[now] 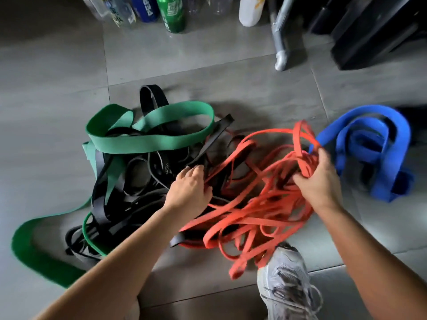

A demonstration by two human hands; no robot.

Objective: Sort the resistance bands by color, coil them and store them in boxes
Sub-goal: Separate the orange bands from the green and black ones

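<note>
A tangle of resistance bands lies on the grey tiled floor. Wide green bands (147,139) loop over black bands (136,179) on the left. Thin orange-red bands (258,211) spread through the middle. A wide blue band (379,144) lies coiled at the right. My right hand (321,179) grips a bunch of the orange-red bands, lifting them near the blue band. My left hand (189,190) reaches into the pile where black and orange-red bands meet, its fingers bent down onto them; whether it holds one is hidden.
Several bottles (171,12) stand along the back edge. A grey taped metal leg (280,49) and black cases (374,35) sit at the back right. My grey sneaker (286,282) is planted at the pile's near edge. No boxes are visible.
</note>
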